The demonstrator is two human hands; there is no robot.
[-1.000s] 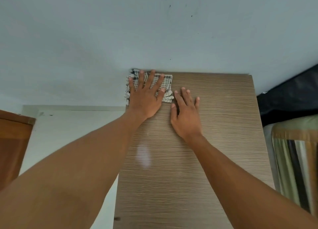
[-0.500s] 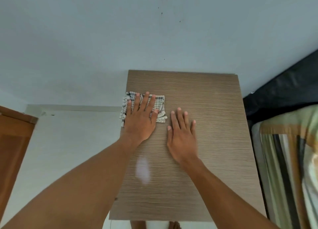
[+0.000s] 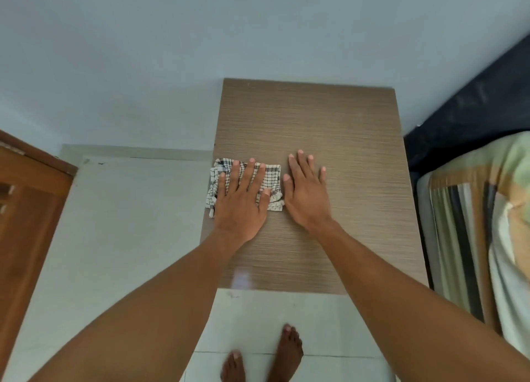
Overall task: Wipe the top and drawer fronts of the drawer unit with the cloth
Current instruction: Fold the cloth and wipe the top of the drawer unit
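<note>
The drawer unit's wood-grain top (image 3: 344, 135) fills the middle of the view, seen from above; its drawer fronts are hidden. A white cloth with a dark check (image 3: 272, 178) lies folded at the top's left edge, about halfway back. My left hand (image 3: 243, 206) presses flat on the cloth with fingers spread, holding it against the surface. My right hand (image 3: 307, 195) lies flat on the bare wood just right of the cloth, its thumb touching the cloth's edge.
A pale wall stands behind the unit. A bed with striped bedding (image 3: 473, 232) and a dark panel (image 3: 473, 106) press close on the right. A brown wooden door (image 3: 25, 215) is at far left. My bare feet (image 3: 286, 350) stand on white tiles.
Both hands and the cloth have slid from the back left corner toward me along the left edge. My view has tilted down, showing the front edge and my feet.
</note>
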